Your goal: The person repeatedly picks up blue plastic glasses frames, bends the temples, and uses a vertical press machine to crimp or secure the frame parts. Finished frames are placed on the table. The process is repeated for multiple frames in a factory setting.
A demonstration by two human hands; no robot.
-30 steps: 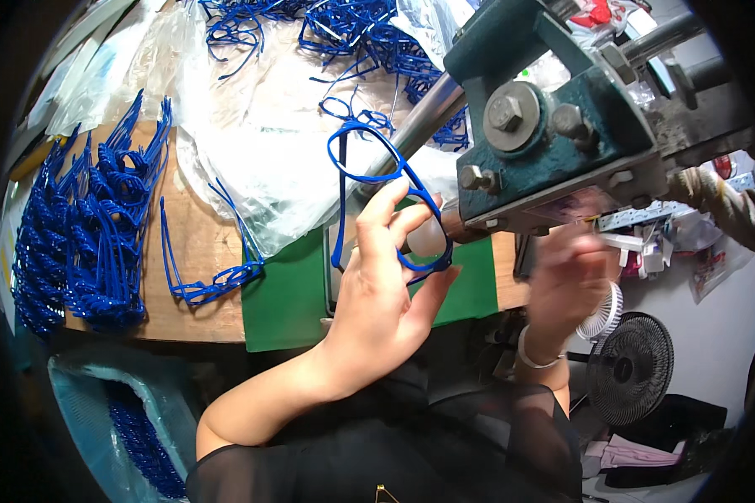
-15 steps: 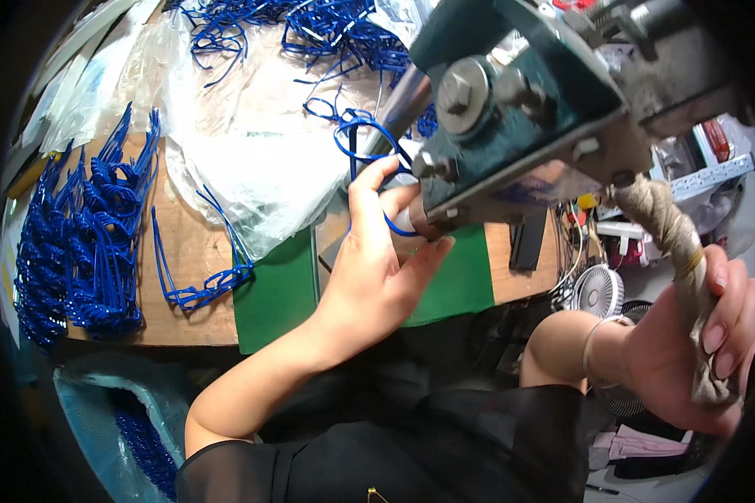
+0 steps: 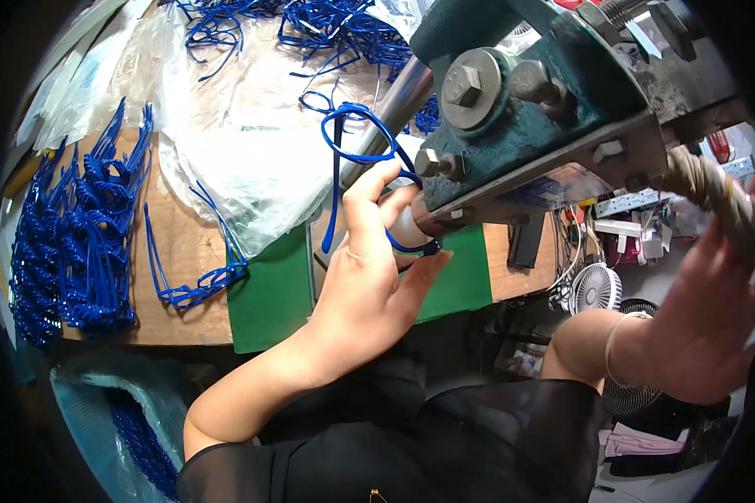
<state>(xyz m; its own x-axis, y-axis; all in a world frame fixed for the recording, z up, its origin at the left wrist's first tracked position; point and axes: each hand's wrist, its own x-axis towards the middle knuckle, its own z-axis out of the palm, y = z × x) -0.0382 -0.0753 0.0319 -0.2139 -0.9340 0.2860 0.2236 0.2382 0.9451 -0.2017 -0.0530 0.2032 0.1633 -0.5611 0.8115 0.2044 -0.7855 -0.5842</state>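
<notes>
My left hand (image 3: 365, 289) pinches a blue eyeglass frame (image 3: 341, 116) against a green metal hand press (image 3: 512, 109). One rim of the frame loops above my fingers; its other rim sits round the white post (image 3: 407, 228) under the press head, partly hidden by my hand. A temple of the frame hangs down beside my hand. At the right edge my right hand (image 3: 700, 314), blurred by motion, grips the cloth-wrapped lever handle (image 3: 721, 197) of the press; some of its fingers are hard to make out.
Stacked blue eyeglass frames (image 3: 101, 243) stand at the table's left, with a few loose frames (image 3: 197, 289) beside them. A heap of blue frames (image 3: 344, 33) lies on plastic sheeting (image 3: 226, 168) at the back. A lined bin (image 3: 84, 419) holds more below. A white fan (image 3: 596, 289) is at the right.
My right hand and the wrapped lever have swung upward. The blue eyeglass frame has shifted slightly, its upper rim tilting left, while my left hand stays almost in place.
</notes>
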